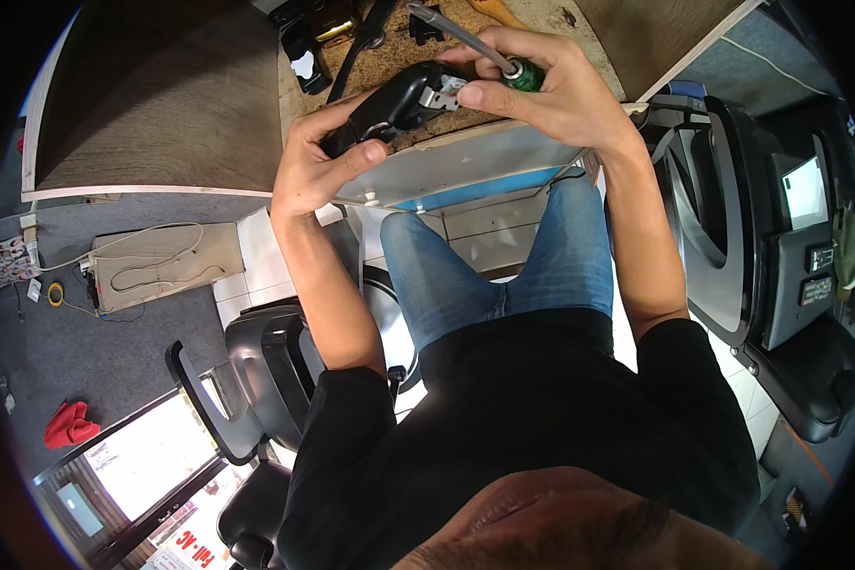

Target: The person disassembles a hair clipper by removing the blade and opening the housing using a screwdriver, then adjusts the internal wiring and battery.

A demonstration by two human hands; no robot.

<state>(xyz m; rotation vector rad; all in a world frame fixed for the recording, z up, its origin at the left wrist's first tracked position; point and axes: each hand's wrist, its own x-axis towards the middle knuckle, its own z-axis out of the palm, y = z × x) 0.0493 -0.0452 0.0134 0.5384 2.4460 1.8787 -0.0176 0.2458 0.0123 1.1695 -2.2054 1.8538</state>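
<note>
My left hand (315, 161) is wrapped round the rear of a black hair clipper (404, 103), thumb along its near side. At the clipper's right end a metal piece and a whitish inner part (444, 95) show. My right hand (570, 90) carries a screwdriver (470, 42) with a green handle, its shaft pointing up and left, away from the clipper. The right thumb meanwhile touches the clipper's metal end, with fingers behind it. Whether the metal piece is loose or fixed I cannot tell.
A worn brown worktop (413, 46) holds black parts (306, 66), a black cord (356, 47), a gold-coloured piece (337, 28) and an orange-brown handle (497, 11). Wooden panels flank it. Black salon chairs (266, 356) stand on both sides; a power strip board (166, 266) lies left.
</note>
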